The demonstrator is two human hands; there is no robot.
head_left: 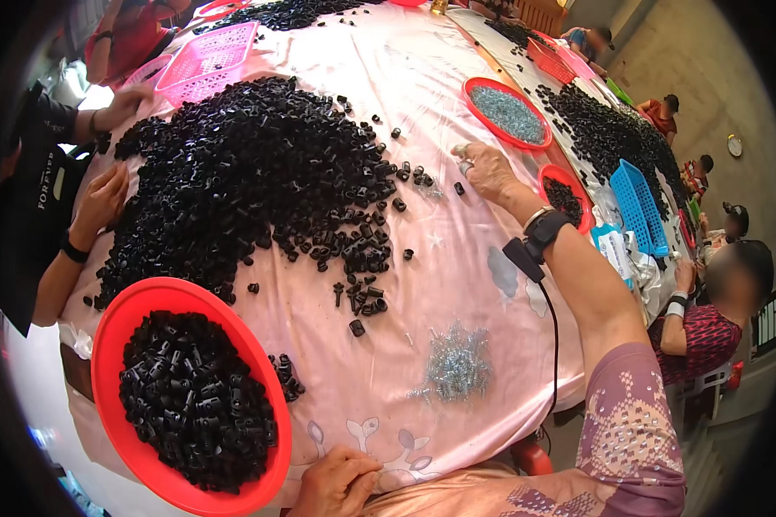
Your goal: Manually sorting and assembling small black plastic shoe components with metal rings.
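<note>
My right hand (489, 172), with rings and a wristband, reaches over the pink cloth near a red bowl (466, 89) of small silvery metal pieces. Its fingers are bent together; whatever they hold is hidden. Beside it lie a few small black plastic parts (422, 179). At the table's near edge my left hand (336, 482) rests with fingers curled in, and I cannot make out what is inside. To its left, a large red basin (105, 379) holds black plastic parts (198, 401). A loose pile of thin silvery metal pieces (457, 364) lies between my arms.
A big heap of black parts (259, 172) covers the left middle, with pink baskets (207, 65) behind it. Another person's hands (103, 202) are at its left side. Right of my arm stand a small red bowl (585, 215) and a blue basket (636, 207); several people sit beyond.
</note>
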